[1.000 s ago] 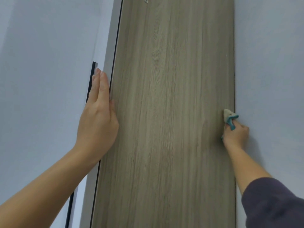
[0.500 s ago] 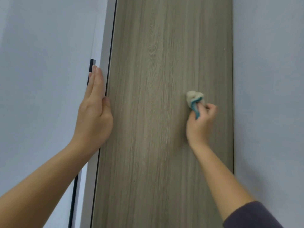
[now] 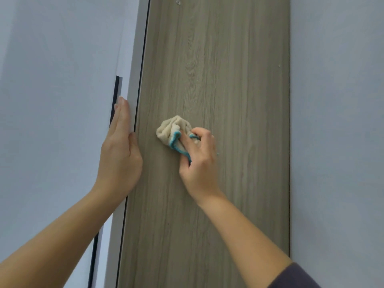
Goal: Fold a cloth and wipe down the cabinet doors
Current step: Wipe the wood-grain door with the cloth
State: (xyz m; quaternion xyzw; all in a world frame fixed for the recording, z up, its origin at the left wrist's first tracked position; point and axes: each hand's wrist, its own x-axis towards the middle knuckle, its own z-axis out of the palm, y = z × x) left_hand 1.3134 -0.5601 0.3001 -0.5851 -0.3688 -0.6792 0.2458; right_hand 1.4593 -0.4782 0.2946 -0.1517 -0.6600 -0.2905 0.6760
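Two pale grey walls [image 3: 336, 121] flank one tall wood-grain cabinet door [image 3: 218, 69], which fills the middle of the view from top to bottom; no bench or floor shows, so the room beyond these flat surfaces cannot be told. Its laminate face looks stiff, smooth and probably a little slick, so the door likely needs bracing against the push of wiping. That is what the left hand [image 3: 119, 154] appears to do: it lies flat and open along the door's left edge, fingers straight, beside a white frame strip [image 3: 133, 65] with a dark slot next to it. A small screw head [image 3: 178, 2] sits near the door's top edge. Lower, toward the left edge at mid-height, the right hand [image 3: 198, 163] is clamped on the cloth [image 3: 173, 129], pressing it against the wood. Cream with a teal hem, the cloth looks light, soft and limp; it is bunched rather than neatly folded, so it is best held as now, gathered under the fingertips with the loose hem tucked in, lest it unroll and drag.
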